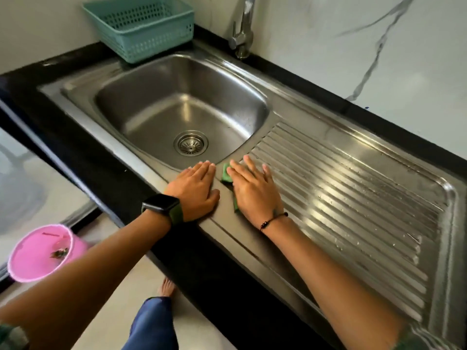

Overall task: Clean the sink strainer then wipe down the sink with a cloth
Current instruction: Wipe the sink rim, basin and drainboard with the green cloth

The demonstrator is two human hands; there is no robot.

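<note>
While right hand (255,190) presses green cloth (227,176) flat on sink (353,188) rim beside drainboard, fingers spread for wiping pressure, left hand (195,188) rests flat, steadying. Strainer (190,143) sits in drain.

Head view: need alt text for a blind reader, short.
A person's right hand presses a green cloth flat on the rim of a stainless steel sink beside its ribbed drainboard, the left hand resting flat alongside. The strainer sits in the drain; a teal basket stands behind the basin.
</note>
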